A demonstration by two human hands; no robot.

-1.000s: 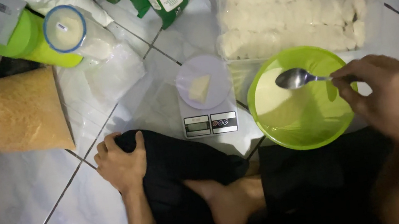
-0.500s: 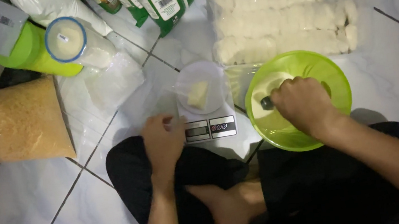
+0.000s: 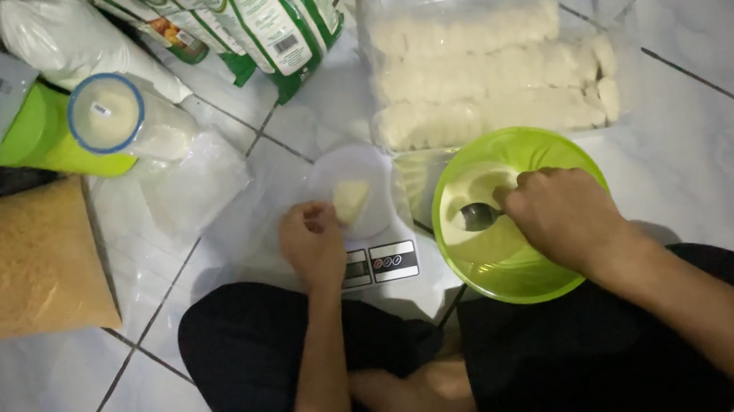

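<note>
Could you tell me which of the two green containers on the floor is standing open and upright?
The wide lime-green bowl under the right hand; the other green container lies on its side.

White tiled floor, scale, green bowl, crumb bag

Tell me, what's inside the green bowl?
Inside the green bowl sits white filling and a spoon held by the right hand. The hand hides the spoon's handle.

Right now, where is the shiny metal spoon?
In the head view, the shiny metal spoon sits inside the round green plastic bowl, held by the right hand, right of the white scale.
</note>
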